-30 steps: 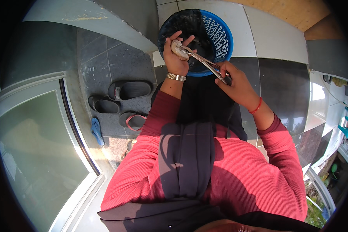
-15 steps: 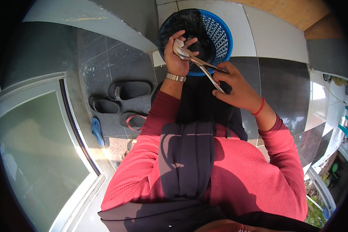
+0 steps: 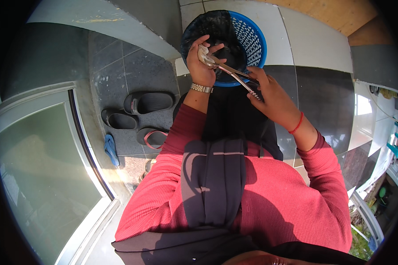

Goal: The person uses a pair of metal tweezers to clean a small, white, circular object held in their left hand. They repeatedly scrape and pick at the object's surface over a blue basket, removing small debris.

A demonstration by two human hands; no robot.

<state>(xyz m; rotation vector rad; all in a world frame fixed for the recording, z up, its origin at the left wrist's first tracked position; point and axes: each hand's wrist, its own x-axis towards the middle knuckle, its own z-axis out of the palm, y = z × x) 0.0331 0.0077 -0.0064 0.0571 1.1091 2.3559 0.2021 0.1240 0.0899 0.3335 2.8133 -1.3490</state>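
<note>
Scissors are working at a small pale piece of food, maybe a little fish or shrimp, though it is too small to tell for sure. The left hand is closing its fingers around this piece and is lifting it directly above the blue basket. I think it is held there so that the cut scraps are falling into the basket and not on the floor. The right hand is gripping the handles of the scissors, fingers curled tightly, and is pointing the blades up and to the left, toward the piece, so that the tips are meeting it at the left hand.

The basket is standing on the tiled floor in front of the person, and a dark lining or dark contents is filling its inside; I cannot tell which.

Counting now: one pair of scissors, one piece of food in the hand, one basket. On the left wrist one gold watch is sitting, on the right wrist one red bracelet. Near the glass door four or so sandals are lying, and one blue object is lying beside them.
</note>
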